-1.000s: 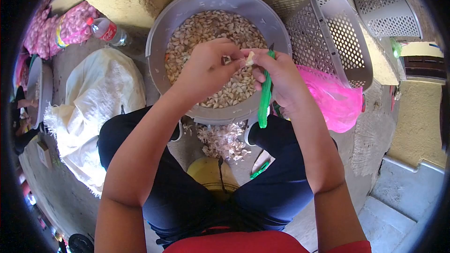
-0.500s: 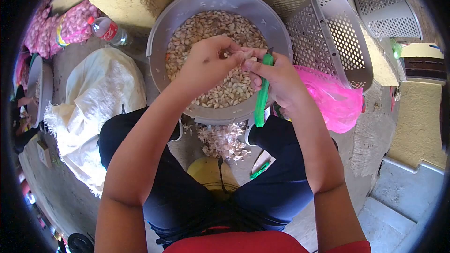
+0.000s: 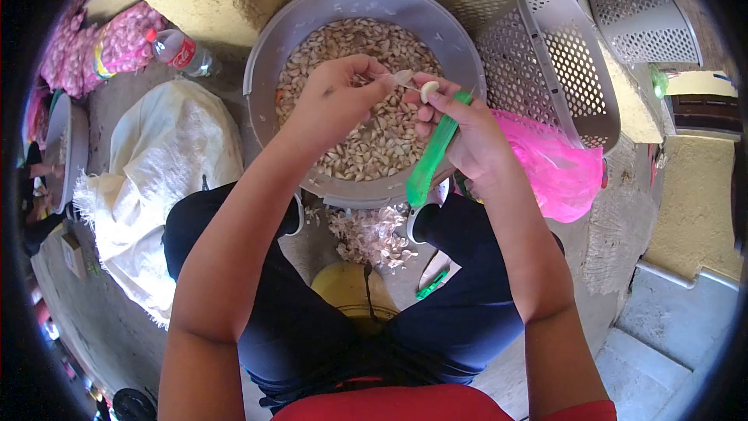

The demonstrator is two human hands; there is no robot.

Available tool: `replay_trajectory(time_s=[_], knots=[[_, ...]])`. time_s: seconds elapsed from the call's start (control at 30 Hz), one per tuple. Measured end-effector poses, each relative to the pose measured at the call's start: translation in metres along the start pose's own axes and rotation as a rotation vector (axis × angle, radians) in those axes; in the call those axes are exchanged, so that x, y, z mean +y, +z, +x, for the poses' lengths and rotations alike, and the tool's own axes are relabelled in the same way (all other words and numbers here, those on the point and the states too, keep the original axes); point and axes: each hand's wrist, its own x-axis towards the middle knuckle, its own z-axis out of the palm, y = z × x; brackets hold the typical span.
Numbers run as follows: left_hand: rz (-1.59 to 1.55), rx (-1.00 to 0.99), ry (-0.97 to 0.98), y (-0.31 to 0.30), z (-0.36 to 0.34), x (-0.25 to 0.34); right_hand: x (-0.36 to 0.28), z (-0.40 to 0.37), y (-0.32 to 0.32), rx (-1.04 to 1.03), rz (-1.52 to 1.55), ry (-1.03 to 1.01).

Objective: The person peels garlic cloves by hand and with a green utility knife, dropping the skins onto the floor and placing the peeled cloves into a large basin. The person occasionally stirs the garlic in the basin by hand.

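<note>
Over a wide grey tub [image 3: 261, 54] of garlic cloves [image 3: 366, 148], my two hands work close together. My left hand [image 3: 335, 97] is closed, its thumb and fingertips pinching a thin strip of garlic skin [image 3: 403, 77]. A pale, peeled-looking garlic clove [image 3: 428, 91] sits between the thumb and fingers of my right hand [image 3: 467, 121]. That same hand also grips a green utility knife [image 3: 433, 157], whose handle points down toward my knee. The skin stretches between the left fingertips and the clove.
Peelings [image 3: 374, 234] lie on the floor before a yellow bucket [image 3: 343, 284] between my legs. Right are a pink plastic bag [image 3: 545, 164] and a perforated basket [image 3: 576, 54]. Left are a white sack [image 3: 171, 156], a bottle [image 3: 181, 51] and garlic in mesh bags [image 3: 125, 39]. Another person's hand [image 3: 40, 170] shows far left.
My hands have drawn slightly apart, and the pale clove and the skin strip now show between them. The green knife has tilted, its handle end swinging left.
</note>
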Motion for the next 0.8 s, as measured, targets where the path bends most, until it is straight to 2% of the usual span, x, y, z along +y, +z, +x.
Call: replay_trajectory(time_s=[0.3, 0.4, 0.5, 0.57, 0.63, 0.73, 0.8], knots=[[-0.118, 0.053, -0.024, -0.007, 0.001, 0.004, -0.004, -0.003, -0.008, 0.025, -0.097, 0.018], [-0.036, 0.077, 0.006, -0.006, 0.004, -0.004, -0.007, -0.003, -0.015, 0.099, -0.544, 0.135], [0.097, 0.046, 0.155, -0.006, 0.008, -0.012, -0.025, -0.004, -0.022, 0.150, -0.501, 0.073], [0.121, 0.050, 0.190, -0.004, 0.007, -0.012, -0.051, -0.001, -0.047, 0.092, -0.303, -0.216], [0.134, 0.033, 0.166, -0.002, 0.004, -0.009, -0.088, 0.002, -0.086, 0.001, -0.008, -0.353], [0.115, -0.038, 0.062, -0.001, 0.000, -0.001, -0.103, 0.002, -0.110, 0.443, 0.241, -0.488], [0.066, -0.093, 0.007, -0.001, 0.000, -0.001, -0.091, 0.007, -0.110, 0.558, 0.047, -0.603]])
